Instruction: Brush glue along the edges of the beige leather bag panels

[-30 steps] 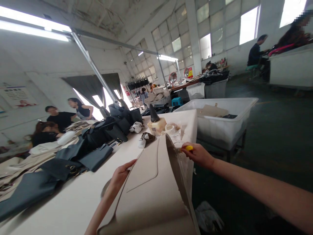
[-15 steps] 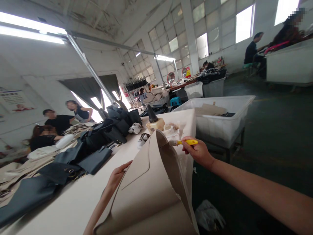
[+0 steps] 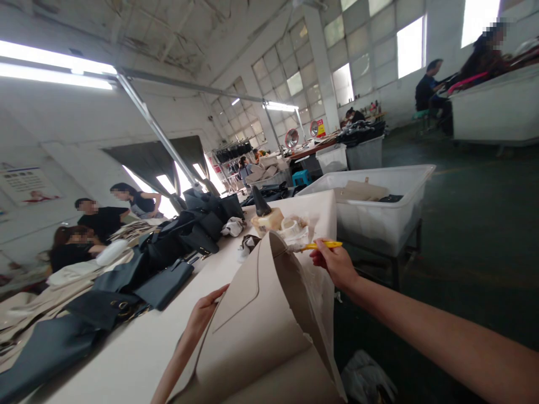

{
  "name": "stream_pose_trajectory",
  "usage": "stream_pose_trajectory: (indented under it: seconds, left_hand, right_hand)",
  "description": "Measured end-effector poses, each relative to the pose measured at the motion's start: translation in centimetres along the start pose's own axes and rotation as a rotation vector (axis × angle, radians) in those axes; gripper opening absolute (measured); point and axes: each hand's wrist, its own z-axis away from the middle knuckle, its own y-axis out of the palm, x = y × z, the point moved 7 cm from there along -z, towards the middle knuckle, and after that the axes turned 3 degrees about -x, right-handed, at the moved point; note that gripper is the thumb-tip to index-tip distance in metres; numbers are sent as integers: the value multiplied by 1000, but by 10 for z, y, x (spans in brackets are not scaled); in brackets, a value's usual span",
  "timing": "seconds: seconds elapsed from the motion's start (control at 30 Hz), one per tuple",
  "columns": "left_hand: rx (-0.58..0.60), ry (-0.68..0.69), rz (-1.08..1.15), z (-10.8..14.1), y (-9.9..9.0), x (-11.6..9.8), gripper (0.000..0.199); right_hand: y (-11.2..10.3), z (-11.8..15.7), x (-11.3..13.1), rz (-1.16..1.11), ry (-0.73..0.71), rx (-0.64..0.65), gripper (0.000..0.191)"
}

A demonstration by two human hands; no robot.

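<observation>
A beige leather piece (image 3: pixel 256 336), curved like an open bag body, stands at the near end of the white table. My left hand (image 3: pixel 207 307) grips its left edge, fingertips partly hidden behind it. In my right hand (image 3: pixel 334 261) is a brush with a yellow handle (image 3: pixel 322 245); its bristles touch the inner rim near the top of the beige piece. Just beyond stand a yellowish container with a black cone-shaped top (image 3: pixel 268 219) and a white open pot (image 3: pixel 291 225).
Dark bags and leather pieces (image 3: pixel 168 275) lie along the left of the white table (image 3: pixel 143 342). A white bin (image 3: pixel 379 219) on a metal stand is beyond the table's right edge. Several people sit or stand in the background, left and right.
The camera view has shifted slightly. The brush bristles have moved a little left along the rim and the handle lies flatter. Both hands keep their hold.
</observation>
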Motion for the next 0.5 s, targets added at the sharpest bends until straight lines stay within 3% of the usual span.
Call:
stream_pose_trajectory:
  seconds: [0.2, 0.37, 0.5]
  left_hand:
    - [10, 4, 22, -5, -4, 9, 52]
    - [5, -38, 97, -5, -5, 12, 52]
    - [0, -7, 52, -2, -3, 4, 48]
  right_hand:
    - [0, 18, 21, 467, -402, 234, 38]
    - [-10, 36, 36, 575, -534, 280, 33]
    - [3, 40, 41, 688, -616, 371, 32]
